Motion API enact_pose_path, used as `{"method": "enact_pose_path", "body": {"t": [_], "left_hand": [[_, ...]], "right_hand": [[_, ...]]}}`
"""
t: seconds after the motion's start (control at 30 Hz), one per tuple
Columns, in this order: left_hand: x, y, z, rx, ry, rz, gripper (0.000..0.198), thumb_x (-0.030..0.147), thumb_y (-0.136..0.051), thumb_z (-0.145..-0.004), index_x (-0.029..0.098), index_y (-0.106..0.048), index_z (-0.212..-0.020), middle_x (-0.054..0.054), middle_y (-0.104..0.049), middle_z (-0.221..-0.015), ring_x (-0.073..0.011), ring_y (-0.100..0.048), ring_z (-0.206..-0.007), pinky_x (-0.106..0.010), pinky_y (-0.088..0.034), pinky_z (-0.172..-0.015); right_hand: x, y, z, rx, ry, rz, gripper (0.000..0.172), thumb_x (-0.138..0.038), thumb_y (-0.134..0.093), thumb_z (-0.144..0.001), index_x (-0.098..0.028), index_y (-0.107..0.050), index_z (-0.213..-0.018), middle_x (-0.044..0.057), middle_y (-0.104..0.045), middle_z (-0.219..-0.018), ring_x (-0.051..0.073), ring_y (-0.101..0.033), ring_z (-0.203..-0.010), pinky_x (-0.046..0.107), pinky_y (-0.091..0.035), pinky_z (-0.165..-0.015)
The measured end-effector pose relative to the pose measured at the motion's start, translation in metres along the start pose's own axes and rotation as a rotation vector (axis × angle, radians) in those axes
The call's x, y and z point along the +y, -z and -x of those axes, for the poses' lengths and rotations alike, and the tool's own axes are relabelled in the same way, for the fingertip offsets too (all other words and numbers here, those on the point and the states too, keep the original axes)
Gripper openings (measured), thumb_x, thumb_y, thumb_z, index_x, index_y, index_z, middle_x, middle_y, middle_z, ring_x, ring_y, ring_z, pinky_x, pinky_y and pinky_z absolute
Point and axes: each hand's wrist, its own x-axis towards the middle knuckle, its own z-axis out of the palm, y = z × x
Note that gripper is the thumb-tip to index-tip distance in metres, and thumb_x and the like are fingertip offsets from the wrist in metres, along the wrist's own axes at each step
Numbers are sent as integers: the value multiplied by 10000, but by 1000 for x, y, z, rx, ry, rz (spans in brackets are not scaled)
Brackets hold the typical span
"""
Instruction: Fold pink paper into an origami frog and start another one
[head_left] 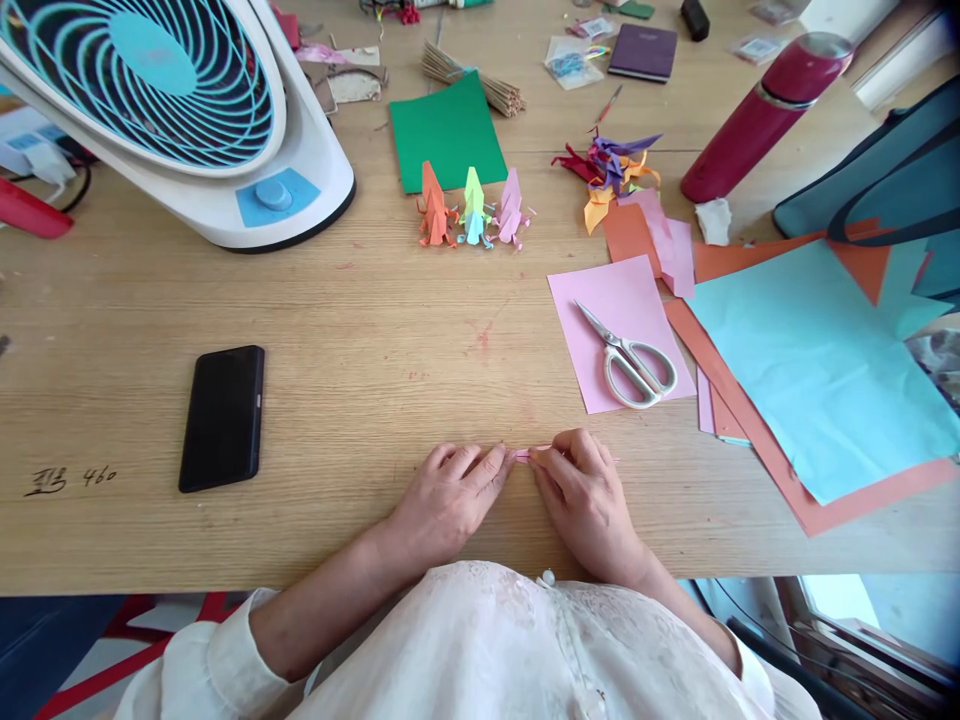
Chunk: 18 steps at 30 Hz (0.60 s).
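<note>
Both hands rest on the wooden table [360, 340] near its front edge. My left hand [450, 495] and my right hand [581, 490] meet over a thin pink paper strip [529, 455]. Fingers of both hands are pressed together, pinching the strip flat against the wood. Most of the strip is hidden under my right fingers; a thin end shows to the right of that hand. Three small folded paper figures, orange [433, 208], green [474, 208] and pink [511, 208], stand in a row at the middle back.
A black phone [223, 417] lies left. Scissors [628, 358] rest on a pink sheet [600, 310]; light blue [817, 370] and orange sheets spread right. A fan [180, 110] stands back left, with a green sheet [446, 130], a red bottle [765, 110] and folded scraps [611, 165] behind.
</note>
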Motion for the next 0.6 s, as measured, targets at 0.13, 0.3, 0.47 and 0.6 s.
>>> {"method": "enact_pose_path", "body": {"t": [0.13, 0.3, 0.47, 0.6], "left_hand": [[3, 2, -2, 4, 0, -31, 455, 123, -432, -946, 166, -525, -1389, -103, -585, -1348, -240, -541, -1058, -377, -413, -842], [8, 4, -4, -20, 31, -26, 455, 124, -439, -941, 173, -521, -1385, -99, -589, -1329, -234, -542, -1068, -359, -422, -830], [10, 5, -4, -35, 48, -19, 482, 131, -451, -936, 177, -486, -1414, -103, -598, -1294, -234, -539, -1086, -354, -422, -859], [9, 4, -3, -43, 27, -44, 465, 135, -437, -941, 143, -496, -1401, -108, -616, -1260, -240, -532, -1084, -367, -415, -844]], "right_hand": [[-1, 0, 1, -11, 55, -15, 209, -96, -509, -960, -191, -662, -853, 79, -591, -906, 194, -523, -826, 342, -435, -744], [5, 4, 5, -52, 136, 32, 232, -75, -467, -967, -178, -675, -961, 91, -619, -928, 202, -543, -817, 357, -470, -736], [15, 15, 11, -166, 317, 154, 397, -35, -375, -956, -125, -597, -1273, 146, -634, -1071, 248, -579, -928, 392, -511, -775], [19, 22, 12, -211, 407, 242, 462, -39, -379, -942, -159, -543, -1357, 145, -622, -1182, 273, -566, -1065, 411, -521, -869]]}}
